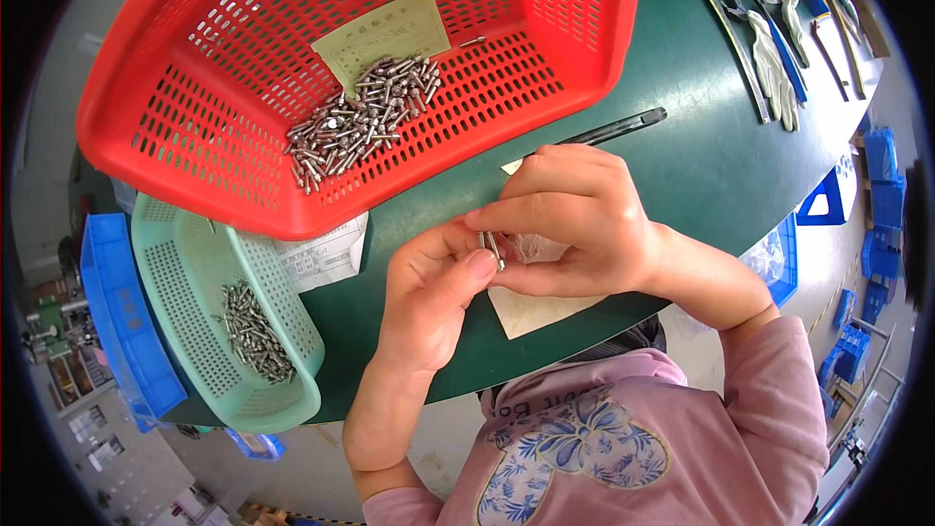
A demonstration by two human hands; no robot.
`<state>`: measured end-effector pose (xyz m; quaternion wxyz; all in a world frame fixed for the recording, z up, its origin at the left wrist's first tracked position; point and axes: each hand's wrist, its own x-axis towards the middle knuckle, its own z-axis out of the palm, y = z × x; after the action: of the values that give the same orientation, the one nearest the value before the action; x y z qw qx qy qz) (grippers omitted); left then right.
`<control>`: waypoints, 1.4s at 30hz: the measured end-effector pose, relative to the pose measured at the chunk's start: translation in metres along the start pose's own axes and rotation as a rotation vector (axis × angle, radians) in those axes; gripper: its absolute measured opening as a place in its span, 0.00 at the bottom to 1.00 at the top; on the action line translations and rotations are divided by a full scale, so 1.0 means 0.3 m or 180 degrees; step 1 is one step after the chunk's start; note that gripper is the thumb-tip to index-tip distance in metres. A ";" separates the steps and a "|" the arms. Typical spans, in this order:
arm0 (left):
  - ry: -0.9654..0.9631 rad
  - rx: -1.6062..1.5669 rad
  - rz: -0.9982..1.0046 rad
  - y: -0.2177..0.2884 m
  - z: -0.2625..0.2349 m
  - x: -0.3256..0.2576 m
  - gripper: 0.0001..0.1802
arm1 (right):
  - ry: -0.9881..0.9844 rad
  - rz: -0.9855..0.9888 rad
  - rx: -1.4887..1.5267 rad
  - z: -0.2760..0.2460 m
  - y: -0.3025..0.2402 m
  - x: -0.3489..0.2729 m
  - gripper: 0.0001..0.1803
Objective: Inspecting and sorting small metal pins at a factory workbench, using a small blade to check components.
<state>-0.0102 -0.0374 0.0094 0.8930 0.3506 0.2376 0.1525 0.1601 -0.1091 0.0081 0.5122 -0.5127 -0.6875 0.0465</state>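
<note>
My left hand point(423, 300) is closed, its thumb and index finger pinching small shiny metal screw-like pins point(493, 251); they look like two, side by side. The fingers of my right hand point(596, 212) curl in from the other side, with thumb and fingertips closed on the same pins. Just ahead of my hands stands a large red perforated basket point(458, 158), holding a pile of similar metal pins point(365, 117) and a yellowish paper card point(385, 36). A pale green basket point(302, 399) to the left holds another pile of pins point(255, 333).
Under my hands lies a beige sheet point(526, 317) on the green table point(701, 166). A black strip-like tool point(623, 125) rests beyond my right hand. Gloves point(774, 73) and hand tools lie at the far right. A blue bin point(127, 317) stands at the left, near a printed paper point(326, 253).
</note>
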 end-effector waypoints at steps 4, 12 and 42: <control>-0.0081 -0.0049 -0.0092 -0.004 -0.009 -0.002 0.05 | -0.0007 0.0010 0.0056 -0.001 -0.003 0.001 0.18; -0.0212 -0.0064 0.0163 -0.003 0.006 -0.002 0.03 | -0.0028 0.0052 0.0178 -0.007 -0.004 0.004 0.17; 0.0304 0.2789 0.2636 0.010 0.036 0.000 0.12 | 0.0235 0.0210 -0.0068 0.009 -0.009 0.005 0.30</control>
<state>-0.0048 -0.0411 0.0185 0.5202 0.7419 0.1618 0.3909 0.1564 -0.1081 0.0094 0.5299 -0.5420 -0.6512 0.0371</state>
